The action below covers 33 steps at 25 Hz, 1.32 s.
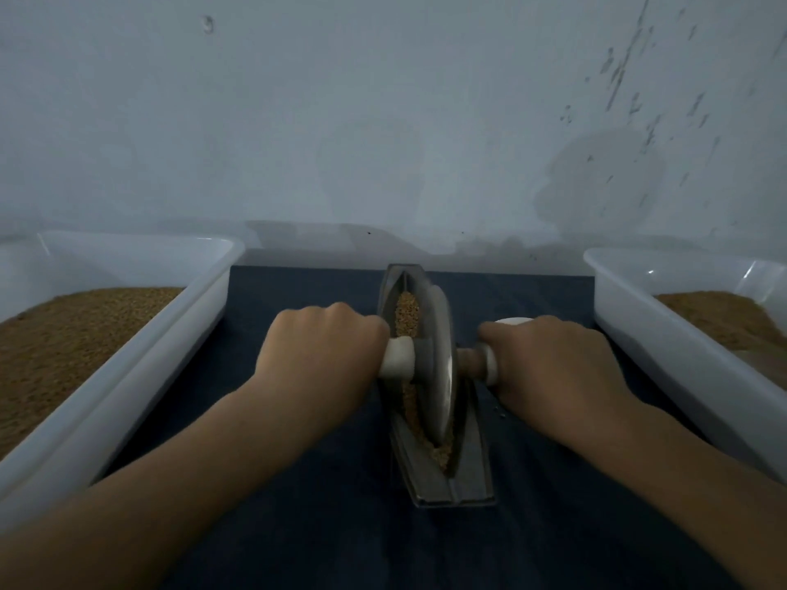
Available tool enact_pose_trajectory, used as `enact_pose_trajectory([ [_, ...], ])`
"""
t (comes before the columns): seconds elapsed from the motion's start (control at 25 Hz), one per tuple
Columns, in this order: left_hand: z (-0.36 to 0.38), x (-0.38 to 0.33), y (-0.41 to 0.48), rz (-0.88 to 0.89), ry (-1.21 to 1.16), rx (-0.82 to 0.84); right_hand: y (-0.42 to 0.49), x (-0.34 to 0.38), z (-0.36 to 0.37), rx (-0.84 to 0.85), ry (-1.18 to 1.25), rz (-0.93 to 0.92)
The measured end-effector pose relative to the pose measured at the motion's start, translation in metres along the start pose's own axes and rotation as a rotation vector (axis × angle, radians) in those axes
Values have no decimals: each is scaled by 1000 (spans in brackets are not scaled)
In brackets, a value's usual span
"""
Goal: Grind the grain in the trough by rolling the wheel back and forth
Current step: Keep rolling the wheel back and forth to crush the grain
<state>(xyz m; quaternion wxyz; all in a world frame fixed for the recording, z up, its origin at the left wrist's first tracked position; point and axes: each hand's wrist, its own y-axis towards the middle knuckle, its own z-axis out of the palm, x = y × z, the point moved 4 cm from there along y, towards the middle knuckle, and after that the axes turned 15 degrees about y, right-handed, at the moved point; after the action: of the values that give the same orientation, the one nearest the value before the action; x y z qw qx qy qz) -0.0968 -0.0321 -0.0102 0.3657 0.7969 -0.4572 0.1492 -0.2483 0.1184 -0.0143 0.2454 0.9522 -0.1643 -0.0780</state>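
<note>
Gripping handle ends (398, 357) of the wheel (440, 368) with left hand (319, 355) and right hand (549, 359), both clenched tight, over grain (406, 310) in the trough (447, 474)

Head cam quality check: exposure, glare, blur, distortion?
Head view: dim, bluish, underexposed; wide-angle lens splays the left tray and right tray outward; only small glints on the right tray's far wall; overall soft, yet the wheel, the grain in the trough and the left hand and right hand gripping its handles are readable.
</note>
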Motion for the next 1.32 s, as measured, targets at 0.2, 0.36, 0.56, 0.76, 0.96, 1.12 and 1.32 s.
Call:
enact_pose_trajectory([
  [0.2,27,-1,26,-42,17,17,26,-8,15,59,28,94],
  [0.36,51,7,73,-147,-45,22,94,-18,38,67,57,160],
  [0.56,30,5,48,-74,-30,12,53,-15,28,56,61,112],
  [0.76,-4,9,-4,-19,-25,-118,-5,-1,-5,-8,25,-27],
  [0.96,39,3,43,-124,-72,55,61,-7,21,56,40,106],
  [1.12,39,8,76,-121,-41,110,92,-17,36,117,67,172],
  [1.32,11,2,10,-62,-13,47,19,-6,10,-29,2,-19],
])
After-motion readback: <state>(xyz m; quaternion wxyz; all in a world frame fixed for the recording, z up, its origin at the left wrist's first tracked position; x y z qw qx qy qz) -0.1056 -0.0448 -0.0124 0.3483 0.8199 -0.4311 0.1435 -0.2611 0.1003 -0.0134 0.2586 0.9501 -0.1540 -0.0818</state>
